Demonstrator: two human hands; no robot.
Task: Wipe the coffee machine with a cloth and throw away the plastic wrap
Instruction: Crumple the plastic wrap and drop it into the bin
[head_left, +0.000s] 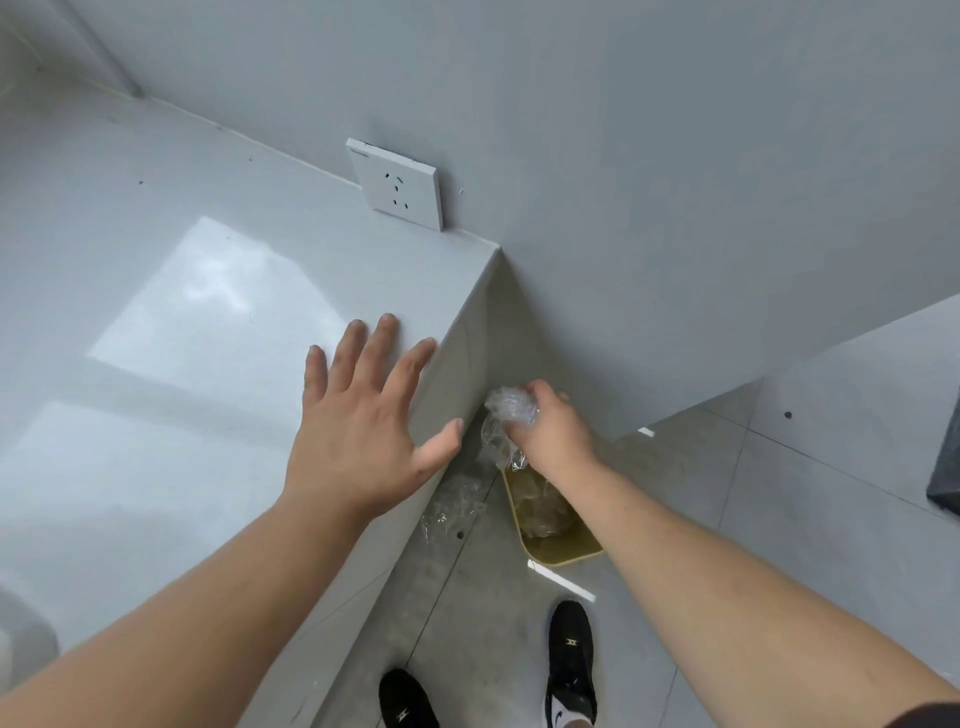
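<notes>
Bare forearms reach forward over the glossy grey countertop (156, 322), where the left hand (358, 415) lies flat at its edge, fingers spread. Beside that counter, the right hand (550, 426) clutches crumpled clear plastic wrap (501, 421) above a yellow rectangular bin (563, 552).

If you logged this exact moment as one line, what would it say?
step: discard wrap | right hand: gripping plastic wrap over yellow bin | left hand: flat on counter | wrap not yet released
</notes>
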